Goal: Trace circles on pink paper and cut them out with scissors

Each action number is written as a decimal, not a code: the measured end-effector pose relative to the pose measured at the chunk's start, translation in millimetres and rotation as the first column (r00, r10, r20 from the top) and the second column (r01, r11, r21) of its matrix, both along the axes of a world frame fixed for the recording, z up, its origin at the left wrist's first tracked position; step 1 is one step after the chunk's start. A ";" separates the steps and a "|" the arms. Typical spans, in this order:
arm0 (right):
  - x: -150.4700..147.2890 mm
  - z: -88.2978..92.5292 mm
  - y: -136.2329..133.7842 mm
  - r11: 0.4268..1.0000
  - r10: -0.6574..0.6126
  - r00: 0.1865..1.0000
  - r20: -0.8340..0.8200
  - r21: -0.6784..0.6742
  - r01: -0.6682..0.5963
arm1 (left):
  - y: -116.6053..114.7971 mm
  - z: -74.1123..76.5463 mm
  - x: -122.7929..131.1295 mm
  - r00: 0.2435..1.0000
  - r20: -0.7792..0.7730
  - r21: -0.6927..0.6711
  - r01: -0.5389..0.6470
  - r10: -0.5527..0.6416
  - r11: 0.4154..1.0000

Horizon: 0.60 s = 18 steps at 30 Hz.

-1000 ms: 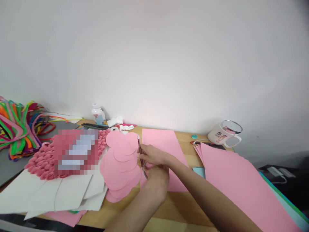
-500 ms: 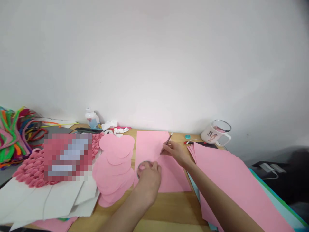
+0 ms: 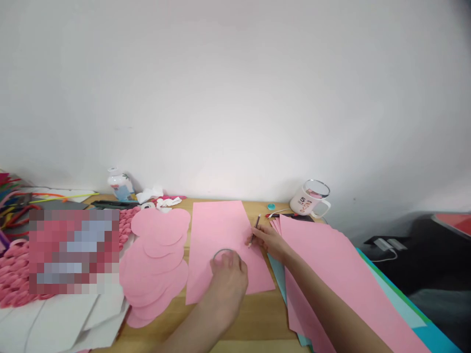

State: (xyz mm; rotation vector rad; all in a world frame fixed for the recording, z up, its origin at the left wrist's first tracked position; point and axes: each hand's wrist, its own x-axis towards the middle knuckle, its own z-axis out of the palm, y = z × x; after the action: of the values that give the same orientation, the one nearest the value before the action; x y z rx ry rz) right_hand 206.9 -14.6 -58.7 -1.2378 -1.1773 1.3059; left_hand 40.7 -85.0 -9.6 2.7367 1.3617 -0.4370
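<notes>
On a pink paper sheet (image 3: 211, 230) lies a round, clear lid-like disc with a thin dark rim (image 3: 227, 250). My left hand (image 3: 230, 277) closes over it from the near side, fingers curled on the disc and hiding most of it. A pencil (image 3: 256, 226) is pinched in my right hand (image 3: 270, 240), close to the sheet's right edge. Its tip points down at the paper; whether it touches I cannot tell. Left of the sheet, several cut pink paper shapes with rounded outlines (image 3: 158, 264) lie in an overlapping pile.
More pink sheets (image 3: 331, 274) are stacked at the right. A white mug (image 3: 303, 202) stands behind them, near a small teal round piece (image 3: 271, 206). At the left are a white bottle (image 3: 121, 185), crumpled tissue (image 3: 149, 194), a pink chunky-knit piece (image 3: 14, 269) and white sheets (image 3: 55, 318).
The view has turned to the right. My left hand has slid the disc rightward, away from the sheet's left edge. My right hand has moved the pencil toward the sheet's right edge.
</notes>
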 end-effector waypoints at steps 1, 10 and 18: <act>0.7 -1.7 0.4 1.000 0.008 1.000 -0.025 -0.009 -0.009 | -0.9 -5.6 6.2 1.000 0.014 0.012 0.025 -0.026 1.000; 4.7 -13.2 2.7 0.999 -0.002 0.983 -0.183 -0.054 -0.008 | -1.9 -40.0 36.4 0.992 0.106 0.210 0.046 -0.070 0.977; 2.9 -9.3 1.5 0.999 0.024 0.983 -0.181 -0.042 -0.032 | 0.9 -31.0 44.3 0.993 0.072 0.152 0.078 -0.090 0.985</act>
State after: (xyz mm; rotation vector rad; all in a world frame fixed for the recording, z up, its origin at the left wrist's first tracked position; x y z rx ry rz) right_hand 209.8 -13.1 -68.0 -1.1123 -1.0443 1.4410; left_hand 85.0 -84.1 -40.6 2.9051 1.3141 -0.2370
